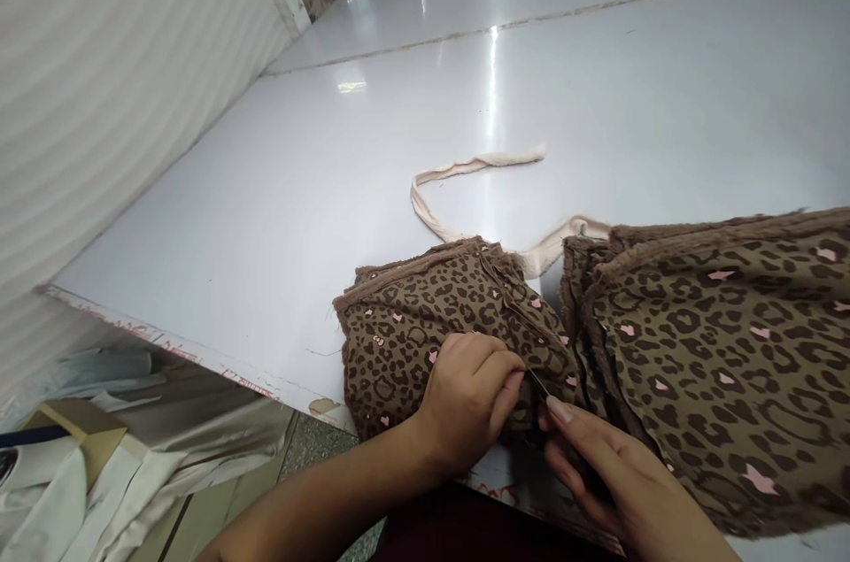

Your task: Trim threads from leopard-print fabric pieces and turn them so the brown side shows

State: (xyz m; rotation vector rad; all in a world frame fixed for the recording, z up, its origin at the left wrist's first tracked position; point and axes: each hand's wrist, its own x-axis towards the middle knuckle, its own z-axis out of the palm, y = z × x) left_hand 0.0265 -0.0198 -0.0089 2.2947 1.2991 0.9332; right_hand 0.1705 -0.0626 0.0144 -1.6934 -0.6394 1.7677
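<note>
My left hand is closed, fingers curled, over a smaller stack of leopard-print fabric pieces and pinches the cloth near its right side. Between the thumb and fingers of my right hand is a slim pointed metal tool; its tip meets the cloth beside my left fingertips, and its handle is mostly hidden in my palm. To the right lies a larger stack of the same leopard-print fabric, brown and fuzzy along the edges, with pink motifs. A cream fabric strip trails out behind both stacks.
The white table has a worn front edge and a seam across its far part. White padded material rises at the left. Below the table edge, papers and cloth lie around a yellowish box. Racks stand in the background.
</note>
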